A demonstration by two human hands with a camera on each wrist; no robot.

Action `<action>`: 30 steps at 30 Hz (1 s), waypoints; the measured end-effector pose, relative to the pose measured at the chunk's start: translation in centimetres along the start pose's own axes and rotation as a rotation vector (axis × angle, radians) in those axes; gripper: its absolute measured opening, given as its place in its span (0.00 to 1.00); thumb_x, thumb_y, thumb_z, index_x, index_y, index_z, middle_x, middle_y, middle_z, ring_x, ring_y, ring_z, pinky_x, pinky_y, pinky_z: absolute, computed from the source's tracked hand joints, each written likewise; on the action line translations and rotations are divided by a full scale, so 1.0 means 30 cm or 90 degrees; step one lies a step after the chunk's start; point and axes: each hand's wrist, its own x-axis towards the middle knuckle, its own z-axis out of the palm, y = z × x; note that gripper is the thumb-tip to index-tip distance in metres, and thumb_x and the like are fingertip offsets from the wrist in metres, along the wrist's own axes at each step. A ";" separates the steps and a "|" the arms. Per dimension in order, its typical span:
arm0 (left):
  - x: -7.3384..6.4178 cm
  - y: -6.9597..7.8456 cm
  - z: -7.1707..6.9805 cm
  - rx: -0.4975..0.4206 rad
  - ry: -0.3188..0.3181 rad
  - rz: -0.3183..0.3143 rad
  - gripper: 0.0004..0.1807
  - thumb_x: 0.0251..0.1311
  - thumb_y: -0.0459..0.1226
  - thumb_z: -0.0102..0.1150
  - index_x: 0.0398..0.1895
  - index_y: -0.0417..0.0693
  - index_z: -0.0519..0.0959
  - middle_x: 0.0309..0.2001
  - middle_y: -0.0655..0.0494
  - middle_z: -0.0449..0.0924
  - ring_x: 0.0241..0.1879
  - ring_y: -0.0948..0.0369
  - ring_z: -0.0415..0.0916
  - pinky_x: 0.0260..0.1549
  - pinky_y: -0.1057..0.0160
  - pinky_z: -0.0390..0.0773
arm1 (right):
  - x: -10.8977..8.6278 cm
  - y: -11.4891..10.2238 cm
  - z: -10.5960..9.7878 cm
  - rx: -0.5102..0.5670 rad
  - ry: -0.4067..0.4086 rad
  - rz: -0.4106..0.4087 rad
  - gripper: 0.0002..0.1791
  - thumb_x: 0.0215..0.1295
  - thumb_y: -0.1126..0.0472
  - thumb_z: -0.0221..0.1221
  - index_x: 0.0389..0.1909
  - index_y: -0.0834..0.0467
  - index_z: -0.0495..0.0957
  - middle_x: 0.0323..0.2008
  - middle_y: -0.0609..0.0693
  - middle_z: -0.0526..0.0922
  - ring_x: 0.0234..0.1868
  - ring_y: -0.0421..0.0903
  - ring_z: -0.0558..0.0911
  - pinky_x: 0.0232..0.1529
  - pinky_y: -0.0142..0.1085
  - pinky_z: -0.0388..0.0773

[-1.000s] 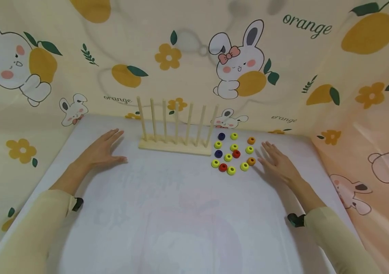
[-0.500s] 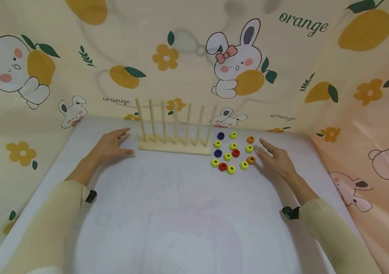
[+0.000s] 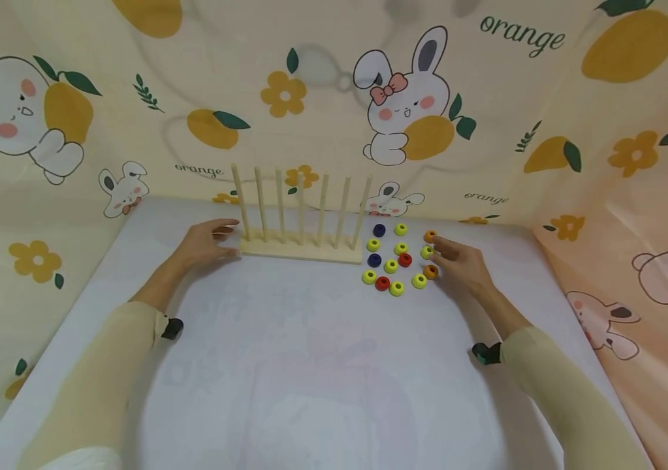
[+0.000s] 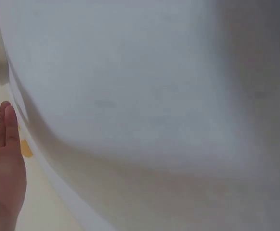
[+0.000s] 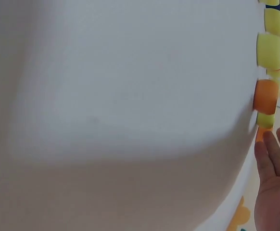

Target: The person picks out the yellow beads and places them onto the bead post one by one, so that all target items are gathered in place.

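A wooden rack (image 3: pixel 298 250) with a row of several upright pegs stands at the back of the table. My left hand (image 3: pixel 207 243) is at its left end, thumb near the base's front corner and fingers spread toward the leftmost peg. To the right lie loose beads in yellow, red, orange and dark blue. My right hand (image 3: pixel 464 264) reaches over their right edge; its fingertips overlap a yellow bead (image 3: pixel 427 251) and come close to a nearer orange bead (image 3: pixel 430 271). Both wrist views show straight fingers, the left hand (image 4: pixel 4 168) and the right hand (image 5: pixel 277 183).
A farther orange bead (image 3: pixel 430 236), a blue bead (image 3: pixel 375 260) and a red bead (image 3: pixel 382 283) lie among the several yellow ones. The white table (image 3: pixel 310 352) ends at a printed cloth (image 3: pixel 322 85) that hangs behind and at the sides.
My left hand has moved right, up to the rack's left end. My right hand has moved left onto the edge of the beads, its fingers bending inward. Rack and beads have stayed put.
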 end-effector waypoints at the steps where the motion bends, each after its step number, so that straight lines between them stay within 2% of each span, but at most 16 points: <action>1: 0.004 0.002 0.002 -0.008 -0.007 -0.007 0.41 0.50 0.37 0.77 0.69 0.43 0.70 0.63 0.37 0.75 0.60 0.41 0.74 0.62 0.46 0.73 | 0.004 -0.002 0.004 -0.005 -0.001 0.004 0.30 0.68 0.48 0.62 0.69 0.50 0.71 0.63 0.55 0.78 0.62 0.56 0.77 0.64 0.54 0.73; 9: 0.028 0.015 0.021 -0.066 -0.044 -0.025 0.40 0.52 0.33 0.75 0.69 0.38 0.68 0.62 0.38 0.75 0.61 0.44 0.74 0.62 0.50 0.75 | 0.027 -0.007 0.028 -0.044 0.008 0.016 0.24 0.69 0.55 0.63 0.63 0.56 0.77 0.59 0.57 0.80 0.58 0.57 0.79 0.59 0.51 0.77; 18: 0.047 0.019 0.028 -0.065 -0.057 -0.031 0.37 0.53 0.29 0.73 0.67 0.34 0.69 0.63 0.35 0.73 0.62 0.43 0.73 0.63 0.52 0.74 | 0.050 0.000 0.039 -0.042 0.014 0.051 0.24 0.65 0.56 0.66 0.61 0.58 0.79 0.60 0.58 0.78 0.57 0.57 0.78 0.59 0.51 0.77; 24: 0.053 0.019 0.026 -0.072 -0.056 -0.023 0.36 0.52 0.29 0.73 0.66 0.32 0.70 0.63 0.34 0.73 0.62 0.43 0.73 0.63 0.52 0.73 | 0.055 -0.008 0.030 -0.050 0.017 0.037 0.22 0.66 0.57 0.65 0.60 0.58 0.79 0.59 0.58 0.79 0.55 0.56 0.78 0.56 0.50 0.78; 30: 0.058 0.020 0.022 -0.053 -0.066 -0.039 0.37 0.52 0.30 0.73 0.66 0.33 0.70 0.63 0.36 0.73 0.62 0.44 0.73 0.63 0.52 0.73 | 0.055 -0.029 0.016 -0.040 0.005 0.019 0.22 0.66 0.54 0.65 0.60 0.56 0.80 0.59 0.56 0.79 0.56 0.54 0.79 0.54 0.47 0.80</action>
